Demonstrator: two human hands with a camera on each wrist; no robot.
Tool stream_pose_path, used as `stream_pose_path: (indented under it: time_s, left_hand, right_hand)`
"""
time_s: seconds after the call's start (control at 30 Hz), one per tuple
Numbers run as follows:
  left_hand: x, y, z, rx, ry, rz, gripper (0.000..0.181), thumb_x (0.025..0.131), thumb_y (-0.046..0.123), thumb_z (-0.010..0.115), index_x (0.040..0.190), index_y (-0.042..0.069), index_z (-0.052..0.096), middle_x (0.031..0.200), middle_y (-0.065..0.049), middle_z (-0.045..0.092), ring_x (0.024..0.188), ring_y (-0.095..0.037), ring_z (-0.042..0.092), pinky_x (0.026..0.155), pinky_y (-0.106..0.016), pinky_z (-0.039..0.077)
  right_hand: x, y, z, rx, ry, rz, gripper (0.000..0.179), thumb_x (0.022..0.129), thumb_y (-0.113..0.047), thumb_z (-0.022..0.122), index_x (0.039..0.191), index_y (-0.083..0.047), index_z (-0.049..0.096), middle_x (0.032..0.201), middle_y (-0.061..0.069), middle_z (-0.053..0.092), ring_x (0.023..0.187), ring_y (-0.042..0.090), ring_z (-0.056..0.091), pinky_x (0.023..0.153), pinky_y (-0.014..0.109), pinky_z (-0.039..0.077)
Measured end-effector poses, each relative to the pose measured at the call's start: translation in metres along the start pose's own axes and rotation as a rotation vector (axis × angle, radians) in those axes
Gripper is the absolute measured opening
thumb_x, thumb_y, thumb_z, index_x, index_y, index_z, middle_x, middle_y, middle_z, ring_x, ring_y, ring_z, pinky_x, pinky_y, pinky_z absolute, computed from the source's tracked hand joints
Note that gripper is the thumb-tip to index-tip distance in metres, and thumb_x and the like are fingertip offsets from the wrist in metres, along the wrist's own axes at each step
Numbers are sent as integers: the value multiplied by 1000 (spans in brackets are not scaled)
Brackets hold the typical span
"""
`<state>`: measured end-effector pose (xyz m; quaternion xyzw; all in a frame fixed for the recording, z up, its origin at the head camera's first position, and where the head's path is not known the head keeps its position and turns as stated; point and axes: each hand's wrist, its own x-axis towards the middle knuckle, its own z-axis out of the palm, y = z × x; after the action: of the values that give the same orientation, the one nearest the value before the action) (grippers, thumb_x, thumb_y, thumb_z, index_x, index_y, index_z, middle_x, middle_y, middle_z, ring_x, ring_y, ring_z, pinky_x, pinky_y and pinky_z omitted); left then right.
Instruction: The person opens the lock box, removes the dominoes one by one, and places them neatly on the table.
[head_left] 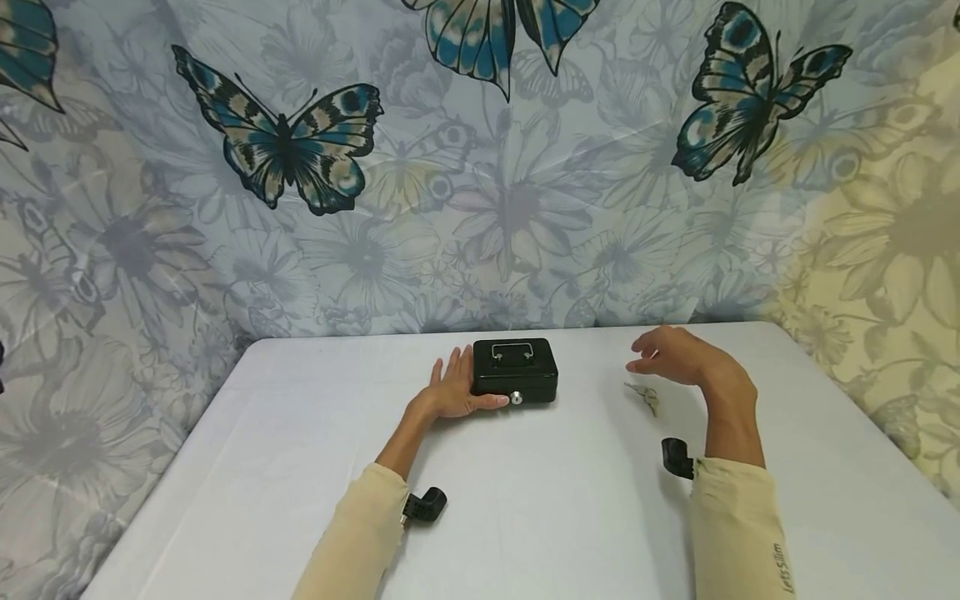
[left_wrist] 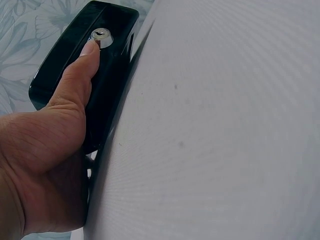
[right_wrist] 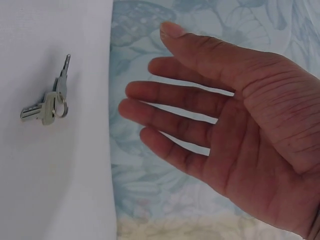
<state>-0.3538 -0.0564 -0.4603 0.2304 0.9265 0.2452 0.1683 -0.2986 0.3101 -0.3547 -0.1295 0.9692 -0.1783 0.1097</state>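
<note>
A small black cash box (head_left: 517,385) with a folding metal handle on its lid stands near the far edge of the table. On its front face is a round silver key lock (left_wrist: 101,35). My left hand (head_left: 453,396) rests against the box's left side with fingers extended; its thumb lies straight along the front, the tip at the lock. In the head view my right hand (head_left: 678,357) hovers above the table to the right, holding nothing, its fingers loosely bent. Below it, two small keys on a ring (right_wrist: 50,107) lie on the white surface.
A white cloth covers the table (head_left: 525,508), whose far edge meets a butterfly-patterned curtain (head_left: 495,208). Black wrist cameras (head_left: 426,505) stick out from both beige sleeves (head_left: 738,525), low over the table.
</note>
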Motion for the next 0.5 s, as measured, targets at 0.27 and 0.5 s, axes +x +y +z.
stream_pose_path:
  time_s: [0.27,0.5]
  left_hand:
    - [2,1,1,-3,-24,12,138,83,88,55,165,-1,-12,176,-20,-11,165,-31,-15,132,-53,-14]
    - [1,0,2,-15,13,0,141,80,91,56,166,-3,-5,177,-22,-3,166,-34,-7,132,-56,-7]
  right_hand:
    - [-5,5,-2,-37,-54,50,47,99,-20,68,131,15,62,120,32,69,112,47,67,93,58,57]
    - [-5,4,0,-37,-77,77,48,100,-22,67,133,13,61,123,31,68,113,46,67,94,58,56]
